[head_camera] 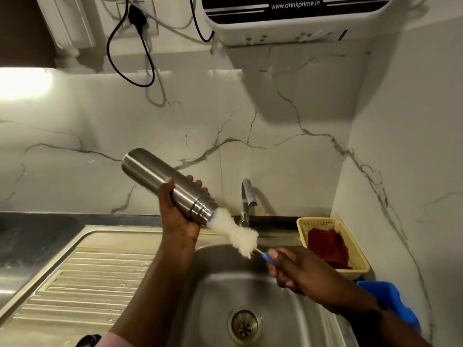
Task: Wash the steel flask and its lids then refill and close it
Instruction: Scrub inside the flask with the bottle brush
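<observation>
Over the sink [313, 319] my left hand [179, 211] grips the tilted steel flask [166, 185], right hand [298, 270] fingers pinching the bottle brush [235, 231] at its mouth.

Open room lies over the ribbed drainboard [95, 279] at lower left and over the sink bowl [225, 291] around the drain [245, 326]. At centre the tilted flask [165, 184] and white brush [235, 234] cross above the sink. The tap [246, 199] stands just behind; a yellow basket [355, 246] and blue tub [385, 296] crowd the right corner. Overhead, the purifier [288, 23] and a dangling black cable [125, 58] hang upper centre.
</observation>
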The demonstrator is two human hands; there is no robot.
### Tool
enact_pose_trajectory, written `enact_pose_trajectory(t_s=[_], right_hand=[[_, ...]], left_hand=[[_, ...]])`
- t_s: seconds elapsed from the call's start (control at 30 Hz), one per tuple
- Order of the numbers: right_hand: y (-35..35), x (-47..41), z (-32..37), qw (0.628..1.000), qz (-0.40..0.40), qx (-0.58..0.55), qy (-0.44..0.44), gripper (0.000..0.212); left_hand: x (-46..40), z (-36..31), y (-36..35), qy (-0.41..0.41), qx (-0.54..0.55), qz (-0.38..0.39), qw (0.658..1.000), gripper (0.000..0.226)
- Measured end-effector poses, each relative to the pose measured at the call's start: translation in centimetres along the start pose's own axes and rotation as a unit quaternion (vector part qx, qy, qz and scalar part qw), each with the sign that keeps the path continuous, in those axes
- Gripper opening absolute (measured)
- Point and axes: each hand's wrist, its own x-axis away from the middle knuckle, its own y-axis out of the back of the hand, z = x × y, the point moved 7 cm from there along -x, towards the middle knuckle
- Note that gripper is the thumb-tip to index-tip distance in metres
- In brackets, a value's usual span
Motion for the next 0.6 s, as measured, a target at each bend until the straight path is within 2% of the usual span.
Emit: enact_pose_trajectory(t_s=[0.07, 0.13, 0.2, 0.3, 0.43, 0.47, 0.53, 0.6], right_hand=[[1.0, 0.5, -1.1, 1.0, 0.003, 0.019, -0.017, 0.041], [1.7, 0.3, -0.8, 0.997, -0.024, 0.075, 0.005, 0.04], [1.3, -0.5, 0.0, 0.988, -0.057, 0.139, 0.042, 0.036], [-0.1, -2.0, 0.7, 0.96, -0.099, 0.255, 0.052, 0.034], [-2.7, -3.9, 1.8, 0.919, -0.132, 0.366, 0.062, 0.015], [-2.8, -4.1, 2.0, 0.907, -0.146, 0.389, 0.066, 0.018], [-2.3, -3.8, 1.7, 0.904, -0.148, 0.395, 0.068, 0.022], [-1.0, -2.6, 0.5, 0.921, -0.109, 0.372, 0.047, 0.028]], left_hand=[[-0.7, -1.7, 1.2, -0.017, 0.01, -0.015, 1.0, 0.084], [-0.7, -1.4, 1.8, -0.009, 0.009, -0.034, 0.999, 0.06], [0.0, 0.1, 2.0, 0.001, 0.0, -0.054, 0.999, 0.048], [1.2, 2.1, 2.3, 0.007, -0.004, -0.08, 0.997, 0.046], [2.6, 5.3, 2.1, 0.052, -0.033, -0.088, 0.994, 0.057], [2.9, 5.8, 1.9, 0.06, -0.037, -0.089, 0.994, 0.06], [2.4, 5.0, 2.2, 0.054, -0.043, -0.109, 0.992, 0.057], [1.3, 2.6, 3.3, 0.03, -0.037, -0.134, 0.99, 0.053]])
